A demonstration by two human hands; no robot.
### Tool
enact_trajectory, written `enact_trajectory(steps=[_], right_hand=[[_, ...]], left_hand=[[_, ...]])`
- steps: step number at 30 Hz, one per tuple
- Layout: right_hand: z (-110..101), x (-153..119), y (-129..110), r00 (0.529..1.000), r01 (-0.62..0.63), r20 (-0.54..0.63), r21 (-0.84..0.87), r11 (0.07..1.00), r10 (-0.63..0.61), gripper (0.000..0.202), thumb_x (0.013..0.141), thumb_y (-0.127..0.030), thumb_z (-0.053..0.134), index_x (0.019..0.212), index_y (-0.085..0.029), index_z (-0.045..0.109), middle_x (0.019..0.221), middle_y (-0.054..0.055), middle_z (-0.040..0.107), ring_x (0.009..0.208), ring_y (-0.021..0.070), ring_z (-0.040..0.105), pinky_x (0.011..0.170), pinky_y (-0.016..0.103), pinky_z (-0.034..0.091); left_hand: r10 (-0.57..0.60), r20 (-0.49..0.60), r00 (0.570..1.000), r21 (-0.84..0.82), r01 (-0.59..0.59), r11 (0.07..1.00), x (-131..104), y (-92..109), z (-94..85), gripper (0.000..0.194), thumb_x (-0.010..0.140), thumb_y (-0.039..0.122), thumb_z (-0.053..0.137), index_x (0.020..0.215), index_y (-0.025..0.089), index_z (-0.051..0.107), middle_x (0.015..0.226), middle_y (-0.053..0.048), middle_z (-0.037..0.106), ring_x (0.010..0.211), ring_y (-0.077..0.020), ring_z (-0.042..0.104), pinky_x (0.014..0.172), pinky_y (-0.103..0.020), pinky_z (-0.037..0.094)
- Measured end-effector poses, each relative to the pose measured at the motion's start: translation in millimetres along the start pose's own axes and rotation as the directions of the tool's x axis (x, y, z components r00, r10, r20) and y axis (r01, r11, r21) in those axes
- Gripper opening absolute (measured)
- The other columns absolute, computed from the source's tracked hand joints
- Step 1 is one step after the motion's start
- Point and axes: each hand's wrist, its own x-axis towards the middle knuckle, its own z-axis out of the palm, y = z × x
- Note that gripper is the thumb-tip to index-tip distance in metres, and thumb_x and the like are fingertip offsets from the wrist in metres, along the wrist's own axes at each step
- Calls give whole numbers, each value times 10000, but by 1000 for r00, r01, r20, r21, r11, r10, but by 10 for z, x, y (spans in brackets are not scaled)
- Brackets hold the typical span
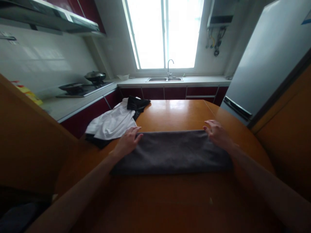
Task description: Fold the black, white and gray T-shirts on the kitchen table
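A dark grey cloth (172, 153) lies folded into a long, wide strip across the wooden table (175, 113). At its upper left corner rests my left hand (127, 141), fingers apart, with nothing gripped. My right hand (217, 133) is at the upper right corner of the cloth, its fingers also apart and holding nothing. Both hands touch or hover just over the cloth's far edge; the exact contact is hard to tell.
White and black clothes (114, 119) lie heaped at the table's left edge. Beyond the table are a counter with a sink (165, 79), a stove with pans (95, 76) at the left, and a fridge (264, 58) at the right.
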Motion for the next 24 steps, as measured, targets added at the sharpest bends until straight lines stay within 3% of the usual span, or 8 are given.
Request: enact_trajectory(steps=[3,5,8,11,14,18,21,24], right_hand=[[111,-265,-227,988,70,142,-63,996,-61,632,1022,-528,345,1502,-140,480,1583,177,420,1485,331,347,1203,529,299],[226,-432,-196,972,55,232,-131,990,-23,672,1026,-552,306,1544,-139,419,1632,165,334,1528,330,254,1221,575,228],[309,-542,-66,953,43,303,-206,978,22,694,1033,-551,283,1568,-116,368,1650,164,282,1545,311,205,1234,583,164],[248,-452,-164,958,45,285,-230,972,23,714,1034,-555,280,1573,-91,347,1651,175,267,1552,314,177,1236,598,116],[208,-280,-536,972,78,234,-183,980,-34,704,1043,-532,253,1586,-89,316,1658,172,251,1556,294,168,1237,577,137],[434,-163,-991,963,128,251,-113,985,-96,663,1052,-469,261,1605,-104,269,1669,152,224,1559,252,165,1242,532,153],[676,-180,-1070,944,98,325,-120,988,-55,645,1046,-448,305,1595,-110,301,1664,153,239,1554,256,184,1240,534,147],[785,-219,-1041,944,92,327,-136,986,-43,636,1043,-428,318,1577,-84,338,1656,164,258,1552,270,192,1241,543,127]], left_hand=[[104,142,984,20,-108,994,-216,309,150,573,1027,537,394,1502,233,496,1583,-117,435,1484,-324,348,1207,-521,275],[56,224,973,60,-71,996,-345,320,244,581,1027,562,384,1531,281,460,1637,-95,349,1528,-357,246,1201,-607,228],[-17,294,956,86,-8,996,-408,226,277,622,1028,581,363,1563,267,409,1654,-120,295,1532,-380,224,1175,-652,247],[-10,260,966,117,-21,993,-290,341,211,642,1029,560,382,1564,205,406,1640,-152,314,1526,-386,238,1182,-640,249],[56,206,977,131,-85,988,-81,746,215,602,1047,502,374,1558,187,408,1633,-139,338,1526,-346,261,1206,-583,257],[124,224,967,99,-149,984,120,1284,480,575,1068,474,312,1569,202,382,1650,-93,311,1539,-302,240,1214,-546,276],[95,258,961,110,-127,986,148,1417,734,574,1065,472,307,1575,217,375,1662,-80,280,1544,-302,223,1216,-566,258],[72,296,953,118,-111,987,124,1386,870,592,1051,504,326,1571,227,386,1664,-72,272,1547,-304,211,1220,-576,241]])
